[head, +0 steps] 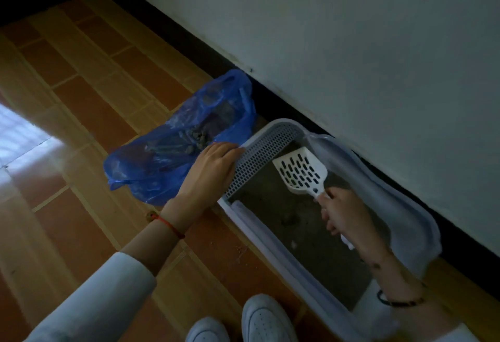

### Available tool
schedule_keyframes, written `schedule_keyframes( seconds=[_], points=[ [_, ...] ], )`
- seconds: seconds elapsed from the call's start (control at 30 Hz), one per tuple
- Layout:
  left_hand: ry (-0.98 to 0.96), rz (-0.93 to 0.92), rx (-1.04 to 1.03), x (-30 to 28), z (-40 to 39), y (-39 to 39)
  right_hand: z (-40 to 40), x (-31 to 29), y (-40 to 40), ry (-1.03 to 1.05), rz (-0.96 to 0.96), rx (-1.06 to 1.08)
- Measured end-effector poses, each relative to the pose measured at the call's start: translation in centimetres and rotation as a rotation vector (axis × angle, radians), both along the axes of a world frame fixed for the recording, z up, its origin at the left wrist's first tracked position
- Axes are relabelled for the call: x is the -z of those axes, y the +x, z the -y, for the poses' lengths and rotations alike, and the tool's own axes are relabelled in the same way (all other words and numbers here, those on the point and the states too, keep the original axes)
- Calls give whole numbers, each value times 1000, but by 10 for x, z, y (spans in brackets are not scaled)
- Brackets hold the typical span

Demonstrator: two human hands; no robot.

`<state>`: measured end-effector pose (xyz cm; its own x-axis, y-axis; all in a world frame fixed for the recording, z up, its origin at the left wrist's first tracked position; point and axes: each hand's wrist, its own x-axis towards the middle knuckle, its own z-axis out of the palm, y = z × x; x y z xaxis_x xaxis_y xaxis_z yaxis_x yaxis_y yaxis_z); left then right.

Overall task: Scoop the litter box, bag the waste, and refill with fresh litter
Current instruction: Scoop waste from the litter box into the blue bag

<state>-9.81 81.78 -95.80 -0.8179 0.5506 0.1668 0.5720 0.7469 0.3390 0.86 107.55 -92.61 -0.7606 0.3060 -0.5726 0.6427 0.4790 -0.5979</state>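
Note:
A white litter box (pixel 273 236) lies on the floor against the wall, with dark grey litter (pixel 305 222) inside and a perforated grille (pixel 259 157) at its far end. My right hand (pixel 341 214) grips the handle of a white slotted scoop (pixel 300 171), held over the litter with its blade empty. My left hand (pixel 211 168) rests on the corner of the grille, at the edge of a blue plastic bag (pixel 178 138). The bag lies open on the floor to the left of the box, with grey clumps (pixel 197 138) inside.
The white wall (pixel 378 44) and its black skirting (pixel 205 44) run right behind the box. Brown tiled floor (pixel 81 98) stretches to the left. My white shoes (pixel 259 320) stand at the bottom edge. A few litter grains (pixel 240 252) lie beside the box.

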Motion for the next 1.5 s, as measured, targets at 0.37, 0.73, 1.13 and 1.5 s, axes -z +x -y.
schedule_keyframes(
  seconds=[0.37,0.73,1.13,1.5],
  points=[
    [-29,79,83,4,-33,1,-16,40,-38,113,275,146],
    [-45,138,67,11,-24,-3,23,45,-48,156,-31,-17],
    [-54,178,88,16,-22,1,27,67,-49,43,-132,46],
    [-17,154,44,12,-14,4,-5,58,-12,-236,-167,140]
  ],
)
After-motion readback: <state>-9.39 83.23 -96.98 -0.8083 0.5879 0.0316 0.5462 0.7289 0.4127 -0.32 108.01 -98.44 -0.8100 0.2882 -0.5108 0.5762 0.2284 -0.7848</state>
